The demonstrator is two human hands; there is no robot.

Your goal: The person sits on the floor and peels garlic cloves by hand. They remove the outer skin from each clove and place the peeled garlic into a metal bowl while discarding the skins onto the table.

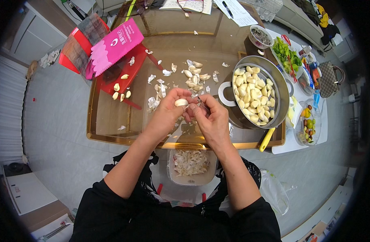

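My left hand (172,104) holds a pale garlic clove (181,102) between thumb and fingers, above the near part of a glass table (118,121). Touching it from the right, my right hand (210,112) grips a small dark metal tool (202,103), most of it hidden by the fingers. Beyond the hands lies a heap of unpeeled garlic cloves (194,77), with loose garlic skins (156,98) to its left. A steel pot (283,106) with a perforated insert, to the right, holds many peeled cloves (254,93). Several more cloves (116,87) lie at the left.
Below the table edge, between my knees, a plastic bin (192,180) holds garlic skins. A yellow handle (267,139) juts past the table edge near the pot. On the right are a bowl of greens (286,57) and a fruit container (309,127). A pink bag (116,45) lies at upper left.
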